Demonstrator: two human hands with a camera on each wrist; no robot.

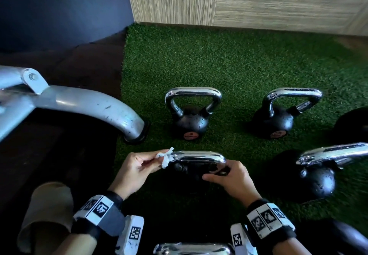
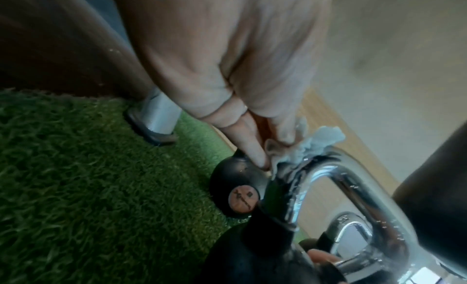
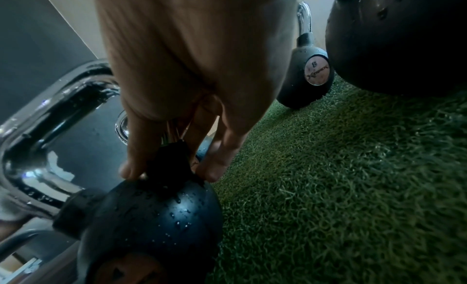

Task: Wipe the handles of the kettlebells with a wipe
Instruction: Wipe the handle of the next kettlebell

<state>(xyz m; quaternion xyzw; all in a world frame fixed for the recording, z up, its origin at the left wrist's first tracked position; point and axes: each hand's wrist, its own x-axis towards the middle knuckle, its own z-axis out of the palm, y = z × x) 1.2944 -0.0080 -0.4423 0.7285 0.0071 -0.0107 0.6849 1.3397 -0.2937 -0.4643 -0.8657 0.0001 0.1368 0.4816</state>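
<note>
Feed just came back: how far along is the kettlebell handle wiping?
Done: nothing shows as finished. In hand: left hand pinches the wipe against the near kettlebell's handle; right hand steadies it. Left: at least the two far kettlebells and the right one, untouched now.

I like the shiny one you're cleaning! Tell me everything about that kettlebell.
The kettlebell has a round black body beaded with droplets and a shiny chrome loop handle. It stands on green turf. The left hand pinches a crumpled white wipe against the handle's left corner; the right hand grips its right base.
</note>
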